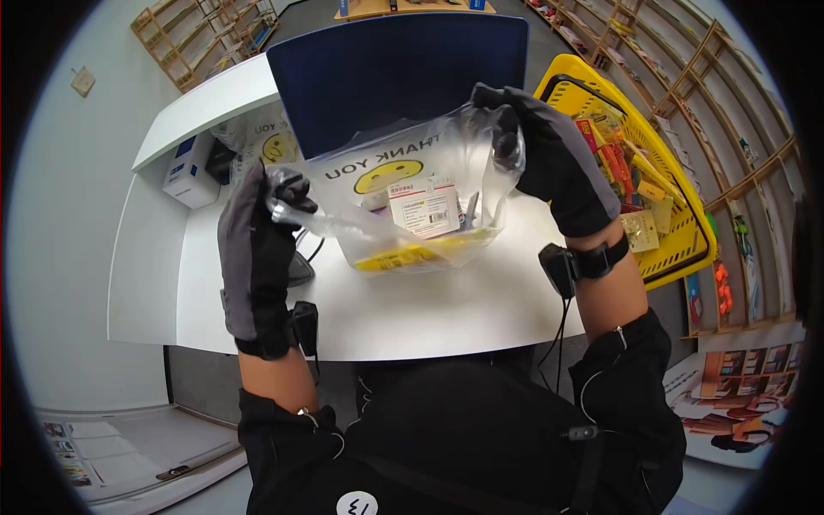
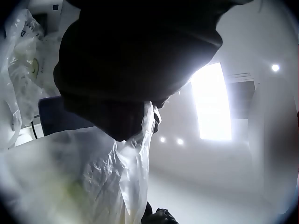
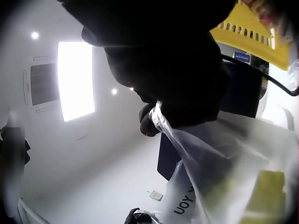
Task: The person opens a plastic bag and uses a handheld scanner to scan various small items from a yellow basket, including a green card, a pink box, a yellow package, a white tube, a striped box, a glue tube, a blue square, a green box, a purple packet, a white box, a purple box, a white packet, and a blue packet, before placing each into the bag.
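A clear plastic bag (image 1: 343, 176) with a yellow smiley and "THANK YOU" print hangs between both gloved hands, its top spread apart. Inside it lie a white box (image 1: 425, 210) with red print and a yellow item (image 1: 412, 255). The left hand (image 1: 257, 249) grips the bag's left edge with curled fingers; in the left wrist view the gathered plastic (image 2: 133, 163) hangs from that glove (image 2: 135, 70). The right hand (image 1: 562, 163) pinches the bag's other edge, and the right wrist view shows the glove (image 3: 168, 70) holding bunched film (image 3: 161, 119).
A yellow basket (image 1: 678, 249) full of packaged goods stands at the right of the white table (image 1: 378, 330). Behind the bag is a dark blue panel (image 1: 395, 73). At the left are a white and blue box (image 1: 193, 176), more plastic bags (image 1: 275, 142) and a dark device with a cable (image 1: 300, 270).
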A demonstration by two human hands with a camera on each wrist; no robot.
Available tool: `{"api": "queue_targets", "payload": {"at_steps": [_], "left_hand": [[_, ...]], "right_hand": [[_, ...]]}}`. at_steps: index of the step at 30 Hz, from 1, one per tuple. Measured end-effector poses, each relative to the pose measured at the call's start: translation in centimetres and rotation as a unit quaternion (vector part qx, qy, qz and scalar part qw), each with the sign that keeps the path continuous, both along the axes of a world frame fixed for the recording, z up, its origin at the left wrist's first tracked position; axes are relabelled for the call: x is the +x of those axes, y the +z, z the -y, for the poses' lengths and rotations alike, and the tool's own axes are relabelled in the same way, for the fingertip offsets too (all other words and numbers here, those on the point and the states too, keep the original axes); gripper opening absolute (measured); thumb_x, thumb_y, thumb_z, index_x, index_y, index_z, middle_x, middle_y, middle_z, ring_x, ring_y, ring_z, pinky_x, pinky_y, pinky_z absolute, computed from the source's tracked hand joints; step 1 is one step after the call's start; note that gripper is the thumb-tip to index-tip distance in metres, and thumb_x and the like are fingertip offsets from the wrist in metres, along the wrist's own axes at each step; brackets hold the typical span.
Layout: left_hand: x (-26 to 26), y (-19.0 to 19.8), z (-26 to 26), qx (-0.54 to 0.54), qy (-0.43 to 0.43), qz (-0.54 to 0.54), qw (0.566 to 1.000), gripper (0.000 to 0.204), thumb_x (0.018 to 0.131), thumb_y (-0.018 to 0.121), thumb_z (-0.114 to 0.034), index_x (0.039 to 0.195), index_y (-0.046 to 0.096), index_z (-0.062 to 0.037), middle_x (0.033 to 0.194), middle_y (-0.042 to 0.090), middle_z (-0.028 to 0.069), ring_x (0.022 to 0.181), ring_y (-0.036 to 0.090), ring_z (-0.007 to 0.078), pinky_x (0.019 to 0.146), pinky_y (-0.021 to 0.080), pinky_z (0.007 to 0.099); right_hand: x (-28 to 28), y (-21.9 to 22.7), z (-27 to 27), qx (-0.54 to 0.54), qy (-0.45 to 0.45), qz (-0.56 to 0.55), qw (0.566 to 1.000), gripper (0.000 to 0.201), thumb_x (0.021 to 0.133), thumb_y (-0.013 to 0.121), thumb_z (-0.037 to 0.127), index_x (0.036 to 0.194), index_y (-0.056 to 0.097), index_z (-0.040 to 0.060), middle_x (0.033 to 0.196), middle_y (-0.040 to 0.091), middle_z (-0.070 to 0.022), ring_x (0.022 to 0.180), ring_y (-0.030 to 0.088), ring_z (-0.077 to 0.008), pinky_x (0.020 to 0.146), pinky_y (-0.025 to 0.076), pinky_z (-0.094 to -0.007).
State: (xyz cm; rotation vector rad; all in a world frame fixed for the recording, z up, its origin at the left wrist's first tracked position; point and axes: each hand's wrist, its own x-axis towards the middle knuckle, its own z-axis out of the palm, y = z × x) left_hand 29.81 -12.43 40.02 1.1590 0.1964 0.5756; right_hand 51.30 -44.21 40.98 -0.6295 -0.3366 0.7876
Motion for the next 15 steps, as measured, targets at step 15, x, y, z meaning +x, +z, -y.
{"api": "queue_targets", "payload": {"at_steps": [15], "left_hand": [[0.6, -6.7, -0.7, 0.076, -0.097, -0.189, 0.974, 0.035, 0.116, 0.064, -0.034, 0.121, 0.074, -0.0011, 0.104, 0.077, 0.0064, 0.091, 0.073, 0.0143, 0.084, 0.058, 0.0307]], "right_hand": [[-1.9, -7.0, 3.9, -0.405, -0.131, 0.221, 0.878, 0.037, 0.112, 0.066, 0.022, 0.139, 0.071, -0.0036, 0.105, 0.077, -0.0088, 0.089, 0.072, -0.0155, 0.081, 0.056, -0.0290]]}}
